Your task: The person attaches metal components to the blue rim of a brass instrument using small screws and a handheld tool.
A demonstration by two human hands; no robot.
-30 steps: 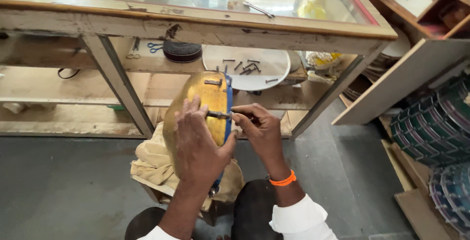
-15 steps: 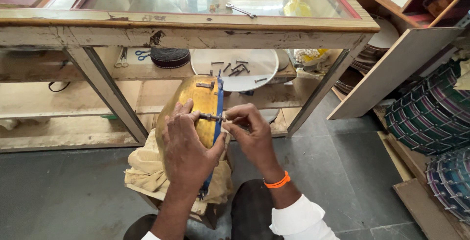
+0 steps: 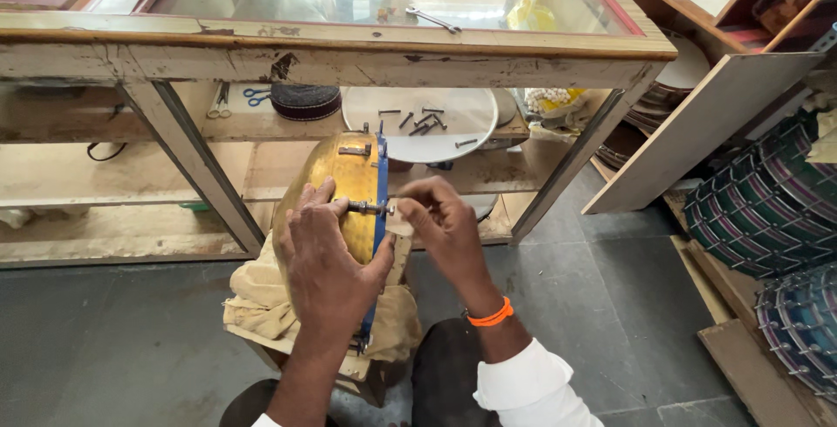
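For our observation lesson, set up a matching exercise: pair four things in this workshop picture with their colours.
Things:
1. drum shell
2. wristband
3. scissors handles
4. cloth under the drum

Colours:
A. blue
B. beige
C. golden brass
D. orange

Pairs: 1-C, 2-D, 3-A, 4-B.

The wristband sits on the right hand; the left hand rests on the drum shell.
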